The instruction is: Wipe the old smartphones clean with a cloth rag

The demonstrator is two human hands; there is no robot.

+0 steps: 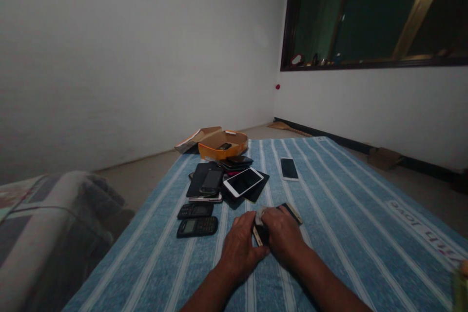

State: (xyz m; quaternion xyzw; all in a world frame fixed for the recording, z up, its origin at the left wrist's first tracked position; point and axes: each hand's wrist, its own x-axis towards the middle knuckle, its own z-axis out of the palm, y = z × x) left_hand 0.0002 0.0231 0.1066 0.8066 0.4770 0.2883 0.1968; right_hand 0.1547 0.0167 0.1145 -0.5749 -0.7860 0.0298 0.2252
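A dark phone with a pale edge (260,237) lies on the striped cloth beneath my hands. My left hand (239,243) grips its left side, fingers at the far edge and thumb at the near one. Closed over the top, my right hand (284,235) presses a crumpled greyish-white wipe (258,215) against it. Past my right knuckles shows a dark, pale-edged piece (293,212); I cannot tell whether it belongs to the same phone. To the left lie two black keypad phones (197,226) (195,210). A white phone (243,182) with a dark screen tops the pile ahead.
The blue striped cloth (329,234) covers the work surface. Several dark phones (212,180) are heaped beyond my hands. Behind them stands an open orange box (223,148) with a phone inside. Another white phone (289,169) lies to the right. A draped fabric (54,224) is at far left.
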